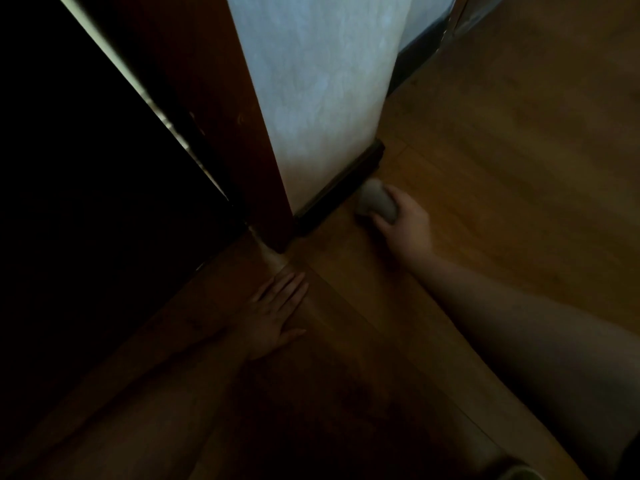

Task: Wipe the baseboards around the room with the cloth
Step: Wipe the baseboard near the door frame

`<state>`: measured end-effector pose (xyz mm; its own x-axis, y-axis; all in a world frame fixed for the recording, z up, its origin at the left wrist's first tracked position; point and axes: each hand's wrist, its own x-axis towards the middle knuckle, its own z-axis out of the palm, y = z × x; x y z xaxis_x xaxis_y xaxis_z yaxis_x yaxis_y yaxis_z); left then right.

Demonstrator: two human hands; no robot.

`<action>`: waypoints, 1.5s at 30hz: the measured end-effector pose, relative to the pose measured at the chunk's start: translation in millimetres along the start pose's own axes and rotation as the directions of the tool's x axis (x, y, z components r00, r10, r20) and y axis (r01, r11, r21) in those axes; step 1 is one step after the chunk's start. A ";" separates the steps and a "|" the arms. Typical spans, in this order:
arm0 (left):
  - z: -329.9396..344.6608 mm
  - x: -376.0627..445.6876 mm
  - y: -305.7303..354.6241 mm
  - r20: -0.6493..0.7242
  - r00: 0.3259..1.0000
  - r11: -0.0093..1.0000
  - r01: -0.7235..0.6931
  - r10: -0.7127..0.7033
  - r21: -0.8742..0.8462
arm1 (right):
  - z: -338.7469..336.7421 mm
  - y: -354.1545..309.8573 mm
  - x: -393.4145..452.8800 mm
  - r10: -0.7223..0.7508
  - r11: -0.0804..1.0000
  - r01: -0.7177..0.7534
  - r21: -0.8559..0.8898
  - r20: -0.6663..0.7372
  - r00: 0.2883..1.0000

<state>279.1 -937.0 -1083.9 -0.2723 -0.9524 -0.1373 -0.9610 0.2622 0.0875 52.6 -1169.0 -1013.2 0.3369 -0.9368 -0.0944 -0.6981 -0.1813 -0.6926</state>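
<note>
A dark baseboard (341, 188) runs along the foot of a narrow pale wall (318, 81), ending at a corner on the right. My right hand (403, 225) grips a bunched grey cloth (375, 202), which lies on the floor right beside the baseboard. Whether the cloth touches the baseboard I cannot tell. My left hand (277, 315) rests flat on the wooden floor (502, 150) with its fingers straight, near the foot of the door frame.
A reddish-brown door frame (249, 133) stands left of the pale wall, with a very dark doorway (86, 202) beyond it. A second dark baseboard (420, 53) runs away at the upper right. The scene is dim.
</note>
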 end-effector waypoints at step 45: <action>-1.9 2.2 2.0 0.105 0.994 1.000 0.027 -0.026 -0.010 | 39.5 -41.4 -37.5 -0.419 0.905 0.426 0.011 0.196 0.886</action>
<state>276.7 -938.9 -1082.2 -0.2511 -0.9371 -0.2424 -0.9675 0.2351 0.0932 93.8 -1114.6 -1009.2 0.7153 -0.6956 0.0664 -0.4811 -0.5593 -0.6751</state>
